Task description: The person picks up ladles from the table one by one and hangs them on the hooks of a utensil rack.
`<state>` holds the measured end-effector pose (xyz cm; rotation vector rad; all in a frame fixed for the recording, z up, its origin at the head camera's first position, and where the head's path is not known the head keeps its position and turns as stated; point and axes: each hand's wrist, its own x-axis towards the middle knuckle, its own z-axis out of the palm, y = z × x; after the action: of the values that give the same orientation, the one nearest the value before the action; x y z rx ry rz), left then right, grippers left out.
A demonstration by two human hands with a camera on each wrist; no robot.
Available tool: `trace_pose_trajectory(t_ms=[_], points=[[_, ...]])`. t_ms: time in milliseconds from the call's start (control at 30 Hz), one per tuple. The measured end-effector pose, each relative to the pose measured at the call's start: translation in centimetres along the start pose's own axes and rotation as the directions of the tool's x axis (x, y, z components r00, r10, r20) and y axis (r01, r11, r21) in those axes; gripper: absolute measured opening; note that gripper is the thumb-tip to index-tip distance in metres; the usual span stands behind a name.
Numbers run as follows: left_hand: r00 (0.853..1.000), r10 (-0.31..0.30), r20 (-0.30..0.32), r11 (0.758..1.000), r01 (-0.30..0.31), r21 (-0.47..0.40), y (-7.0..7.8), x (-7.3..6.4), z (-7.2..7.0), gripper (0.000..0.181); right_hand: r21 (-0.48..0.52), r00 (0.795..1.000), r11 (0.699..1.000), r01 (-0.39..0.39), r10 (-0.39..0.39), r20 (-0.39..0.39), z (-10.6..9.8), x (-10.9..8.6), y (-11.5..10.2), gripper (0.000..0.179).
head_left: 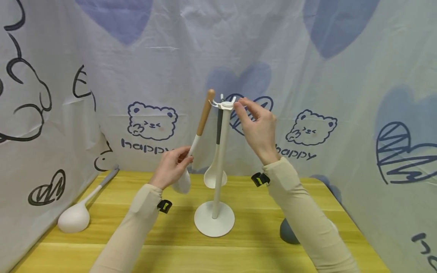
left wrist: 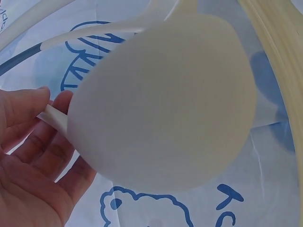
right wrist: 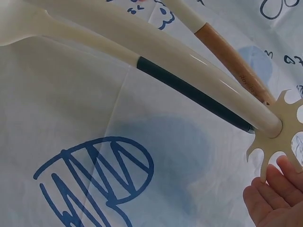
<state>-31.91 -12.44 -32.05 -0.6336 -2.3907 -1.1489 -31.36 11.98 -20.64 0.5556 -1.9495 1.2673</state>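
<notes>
My left hand [head_left: 172,167] pinches the white neck of a spoon with a wooden handle [head_left: 205,115]. The spoon leans slightly right, handle up, its tip beside the hooks of a white utensil stand [head_left: 222,151]. Its broad, rounded white head [left wrist: 165,104] fills much of the left wrist view. My right hand [head_left: 259,127] grips the edge of the stand's hooked top [right wrist: 272,142] between thumb and fingers. From that top hangs a white spoon with a dark handle [head_left: 219,127], partly behind the pole; its dark grip [right wrist: 194,92] also shows in the right wrist view.
A white ladle with a grey handle [head_left: 74,218] lies on the yellow wood-grain table [head_left: 164,246] at the left. At the right, a dark blue-grey rounded thing [head_left: 288,232] is partly hidden by my right sleeve. Printed cloth [head_left: 191,49] hangs behind and at both sides.
</notes>
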Motion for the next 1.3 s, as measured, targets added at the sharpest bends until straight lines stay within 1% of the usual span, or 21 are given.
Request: trace_pose_trajectory(t_ms=[300, 467, 600, 867, 1100, 1167, 1300], points=[[1.000, -0.001, 0.011, 1.000, 0.001, -0.019, -0.2, 0.2, 0.3, 0.032, -0.002, 1.000, 1.000, 0.002, -0.002, -0.001, -0.1, 0.0, -0.2, 0.041], [0.999, -0.032, 0.030, 0.999, 0.033, -0.038, -0.3, 0.2, 0.4, 0.032, -0.003, 1.000, 1.000, 0.008, -0.008, -0.001, -0.1, 0.1, -0.3, 0.039], [0.999, -0.041, 0.036, 0.998, 0.043, -0.044, -0.3, 0.2, 0.6, 0.033, -0.015, 1.000, 1.000, 0.019, -0.019, -0.008, -0.1, 0.1, -0.3, 0.037], [0.998, -0.032, 0.050, 0.998, 0.034, -0.052, -0.1, 0.4, 1.0, 0.034, -0.035, 0.999, 0.999, 0.035, -0.036, -0.013, -0.5, 0.1, -0.1, 0.035], [0.998, -0.003, 0.070, 0.999, 0.006, -0.042, -0.1, 0.2, 1.1, 0.034, -0.044, 0.999, 0.998, 0.044, -0.044, -0.012, -0.6, 0.1, -0.1, 0.035], [0.998, -0.010, 0.068, 0.999, 0.013, -0.048, -0.1, 0.2, 1.1, 0.033, -0.046, 0.999, 0.998, 0.049, -0.049, -0.014, -0.6, 0.1, -0.1, 0.035], [0.998, 0.000, 0.058, 0.999, 0.003, -0.054, -0.2, 0.2, 1.2, 0.033, -0.044, 0.998, 0.997, 0.060, -0.061, -0.019, -0.5, 0.2, -0.1, 0.035]])
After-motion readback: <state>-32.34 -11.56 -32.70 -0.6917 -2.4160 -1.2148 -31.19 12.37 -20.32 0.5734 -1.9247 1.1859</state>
